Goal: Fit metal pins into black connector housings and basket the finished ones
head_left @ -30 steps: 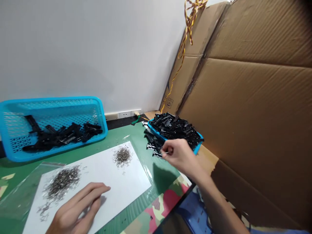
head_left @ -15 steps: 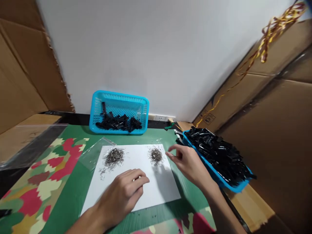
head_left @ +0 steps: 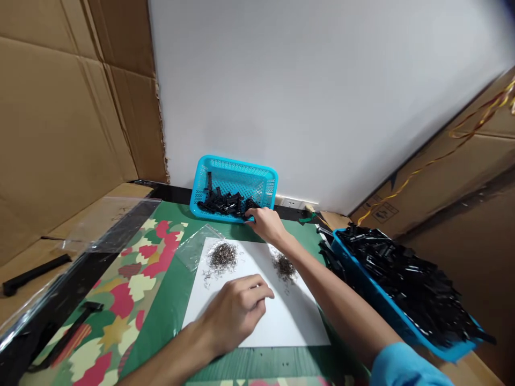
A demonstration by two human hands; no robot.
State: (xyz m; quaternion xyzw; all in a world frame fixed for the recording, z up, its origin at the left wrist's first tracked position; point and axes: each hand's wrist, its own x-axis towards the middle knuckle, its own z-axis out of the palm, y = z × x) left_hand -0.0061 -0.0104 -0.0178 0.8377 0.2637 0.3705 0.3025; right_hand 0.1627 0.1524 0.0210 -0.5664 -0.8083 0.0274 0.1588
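Note:
My right hand (head_left: 266, 222) reaches to the front right rim of a blue basket (head_left: 237, 163) that holds black plastic pieces (head_left: 225, 202). Its fingers are bent together there, and what they hold, if anything, is hidden. Over a white sheet (head_left: 281, 321) rests my left hand (head_left: 243, 305), fingers curled inward; whatever may be between them cannot be made out. Two piles of small metal parts lie on the sheet: a left pile (head_left: 223, 257) and a right pile (head_left: 285, 266), the latter partly behind my right forearm.
A second blue basket (head_left: 374, 287), heaped with black pieces (head_left: 406, 273), stands at the right. Clear plastic bags (head_left: 199, 244) lie at the left, with black bars (head_left: 36, 273) farther left. Cardboard stands on both sides, and a white wall rises behind.
My right hand has moved from beside the right pile to the rear basket's rim. The view has turned right-to-left, so things appear farther right. My left hand still hovers by the sheet.

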